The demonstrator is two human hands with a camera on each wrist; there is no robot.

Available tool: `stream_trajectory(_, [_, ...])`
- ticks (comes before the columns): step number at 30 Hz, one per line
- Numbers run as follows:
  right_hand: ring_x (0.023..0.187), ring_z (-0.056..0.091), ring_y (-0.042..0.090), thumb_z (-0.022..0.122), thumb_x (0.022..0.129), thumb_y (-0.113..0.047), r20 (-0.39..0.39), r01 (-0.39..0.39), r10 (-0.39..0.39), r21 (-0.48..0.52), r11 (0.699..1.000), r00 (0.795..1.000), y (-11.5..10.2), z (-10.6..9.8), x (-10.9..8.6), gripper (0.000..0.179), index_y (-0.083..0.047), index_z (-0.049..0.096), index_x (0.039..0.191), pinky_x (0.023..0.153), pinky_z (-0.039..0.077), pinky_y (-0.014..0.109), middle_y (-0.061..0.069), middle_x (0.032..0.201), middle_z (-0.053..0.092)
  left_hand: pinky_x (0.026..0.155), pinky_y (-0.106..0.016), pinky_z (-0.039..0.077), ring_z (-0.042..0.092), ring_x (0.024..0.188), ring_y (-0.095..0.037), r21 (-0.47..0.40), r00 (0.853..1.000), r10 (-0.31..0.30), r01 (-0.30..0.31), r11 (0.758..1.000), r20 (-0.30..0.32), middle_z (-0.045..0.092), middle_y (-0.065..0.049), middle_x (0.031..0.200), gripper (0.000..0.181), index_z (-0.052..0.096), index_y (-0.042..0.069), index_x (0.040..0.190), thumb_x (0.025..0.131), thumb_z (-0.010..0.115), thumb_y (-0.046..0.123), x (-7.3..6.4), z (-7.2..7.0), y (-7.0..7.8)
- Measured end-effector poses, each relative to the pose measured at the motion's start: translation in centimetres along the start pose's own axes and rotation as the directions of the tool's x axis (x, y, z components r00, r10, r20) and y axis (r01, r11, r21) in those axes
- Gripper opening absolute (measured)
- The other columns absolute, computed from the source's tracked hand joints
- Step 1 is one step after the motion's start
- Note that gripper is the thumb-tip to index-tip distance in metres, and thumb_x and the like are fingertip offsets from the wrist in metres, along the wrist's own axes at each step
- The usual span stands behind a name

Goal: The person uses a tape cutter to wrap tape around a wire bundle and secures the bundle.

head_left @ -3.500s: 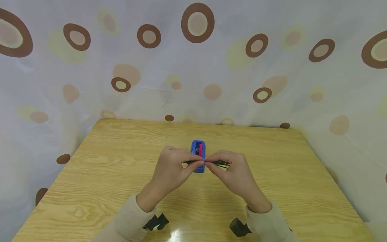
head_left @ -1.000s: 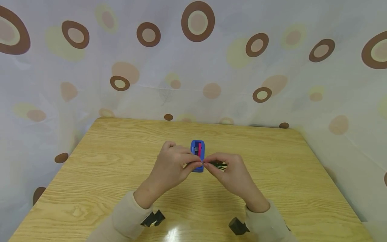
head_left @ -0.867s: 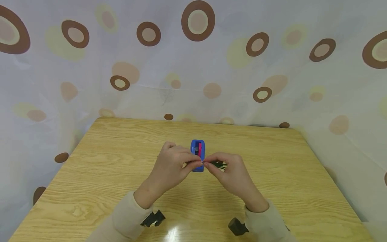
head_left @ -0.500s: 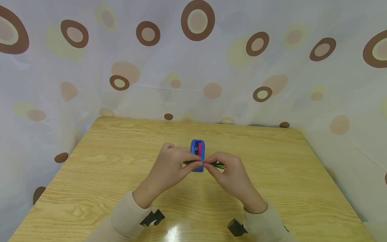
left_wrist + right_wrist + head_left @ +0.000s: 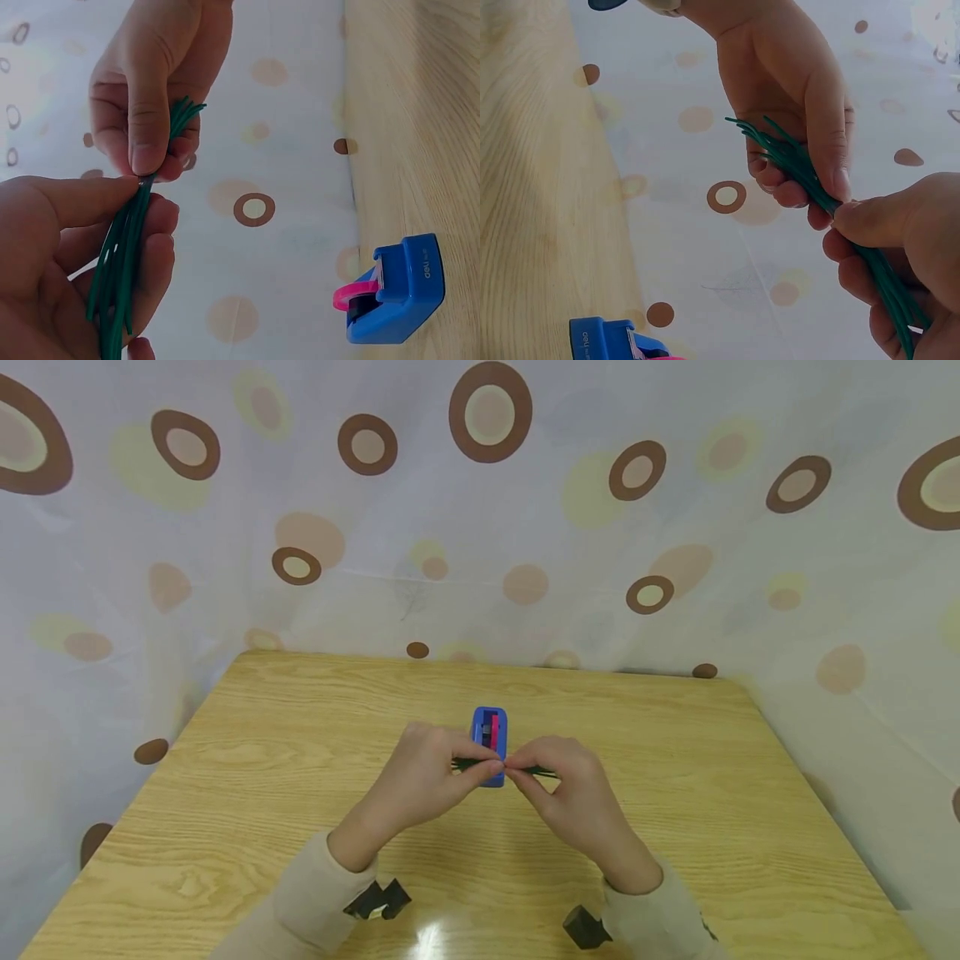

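Observation:
A bundle of thin green strands (image 5: 124, 262) runs between the two hands, which meet above the table. My left hand (image 5: 420, 781) pinches the bundle with thumb and forefinger, and long strands lie across its curled fingers in the left wrist view. Close against it, my right hand (image 5: 573, 789) pinches the same bundle, thumb tip beside the left thumb tip. Strand ends (image 5: 761, 135) fan out past the left hand in the right wrist view. A narrow band shows at the pinch in the left wrist view, but the fingers cover most of it.
Behind the hands stands a blue tape dispenser (image 5: 490, 722) with a pink ring (image 5: 356, 292) on the wooden table (image 5: 300, 718). A pale cloth with brown circles (image 5: 491, 527) hangs around the table's back and sides.
Both hands keep their pinch at nearly the same place. The right hand has turned slightly, so its strands look more bunched, and the left knuckles have dipped a little. The dispenser stays put.

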State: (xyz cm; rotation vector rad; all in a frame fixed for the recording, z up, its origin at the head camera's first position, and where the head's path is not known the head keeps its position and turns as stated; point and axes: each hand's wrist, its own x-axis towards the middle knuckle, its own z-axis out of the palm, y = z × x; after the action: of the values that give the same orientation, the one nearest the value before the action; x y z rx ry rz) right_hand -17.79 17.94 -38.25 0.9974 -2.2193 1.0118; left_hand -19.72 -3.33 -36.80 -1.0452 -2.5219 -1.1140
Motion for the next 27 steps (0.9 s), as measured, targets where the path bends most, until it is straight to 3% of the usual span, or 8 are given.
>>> stream_trajectory(2, [0.082,0.065,0.011,0.081,0.076,0.005,0.001,0.012,-0.012,-0.005,1.0,1.0,0.0,0.0,-0.1,0.019,-0.01,0.074,0.087,0.077,0.05,0.034,-0.005,0.087,0.071,0.046,-0.023,0.034,0.034,0.043,-0.001,-0.094,0.994,-0.092,0.097,0.991,0.057,0.075,0.007,0.087,0.014,0.081,0.016,0.098,0.092,0.073,0.026,0.0,-0.1,0.1])
stream_trajectory(6, [0.082,0.065,0.012,0.08,0.08,-0.001,0.008,0.028,-0.028,-0.018,0.999,1.0,0.2,0.1,-0.2,0.013,-0.01,0.074,0.087,0.078,0.05,0.036,-0.004,0.087,0.071,0.046,-0.025,0.035,0.042,0.046,-0.005,-0.182,0.954,-0.25,0.278,0.943,0.164,0.074,0.009,0.088,0.015,0.08,0.017,0.1,0.093,0.071,0.026,0.0,-0.3,0.4])
stream_trajectory(10, [0.082,0.065,0.013,0.08,0.082,-0.002,0.01,0.004,-0.004,-0.006,1.0,1.0,0.3,0.2,-0.2,0.011,-0.01,0.075,0.087,0.077,0.05,0.036,-0.004,0.087,0.072,0.05,-0.027,0.04,0.056,0.056,-0.008,-0.183,0.939,-0.289,0.322,0.929,0.185,0.072,0.011,0.083,0.014,0.081,0.018,0.098,0.094,0.07,0.025,0.0,-0.3,0.6])
stream_trajectory(13, [0.082,0.066,0.012,0.08,0.08,0.001,0.008,-0.026,0.026,0.013,1.0,1.0,0.3,0.2,-0.2,0.015,-0.01,0.076,0.088,0.076,0.051,0.034,-0.004,0.088,0.072,0.053,-0.028,0.043,0.055,0.058,-0.008,-0.164,0.94,-0.304,0.329,0.93,0.157,0.073,0.011,0.086,0.013,0.081,0.019,0.097,0.093,0.071,0.026,0.0,-0.2,0.7])
stream_trajectory(17, [0.081,0.067,0.011,0.08,0.081,0.002,0.009,-0.091,0.091,0.07,0.993,0.996,0.5,0.4,-0.3,0.015,-0.01,0.076,0.09,0.072,0.055,0.03,-0.005,0.089,0.072,0.047,-0.025,0.037,0.042,0.048,-0.006,-0.13,0.95,-0.297,0.308,0.942,0.097,0.073,0.01,0.087,0.012,0.081,0.018,0.095,0.091,0.073,0.027,0.0,0.1,0.8])
stream_trajectory(21, [0.08,0.068,0.011,0.079,0.081,0.001,0.011,-0.165,0.165,0.123,0.979,0.986,0.5,0.5,-0.4,0.016,-0.011,0.076,0.09,0.069,0.056,0.03,-0.006,0.09,0.072,0.044,-0.022,0.035,0.039,0.043,0.002,-0.024,0.987,-0.164,0.164,0.986,-0.001,0.074,0.009,0.08,0.012,0.082,0.017,0.093,0.089,0.076,0.026,-0.2,0.4,0.7])
stream_trajectory(24, [0.079,0.068,0.01,0.079,0.082,0.001,0.031,-0.211,0.209,0.148,0.966,0.978,0.3,0.4,-0.3,0.015,-0.011,0.076,0.091,0.068,0.056,0.03,-0.006,0.09,0.072,0.061,-0.027,0.042,0.044,0.047,0.009,0.106,0.996,-0.046,0.054,0.993,-0.07,0.073,0.01,0.074,0.011,0.082,0.018,0.091,0.088,0.077,0.027,-0.3,0.6,0.7])
stream_trajectory(27, [0.079,0.068,0.009,0.078,0.083,-0.001,0.064,-0.249,0.242,0.157,0.956,0.968,0.1,0.2,-0.2,0.015,-0.013,0.077,0.091,0.069,0.056,0.031,-0.008,0.09,0.072,0.077,-0.039,0.04,0.049,0.053,0.01,0.185,0.995,-0.012,0.03,0.982,-0.099,0.072,0.013,0.072,0.01,0.082,0.021,0.089,0.086,0.078,0.029,-0.4,0.7,0.7])
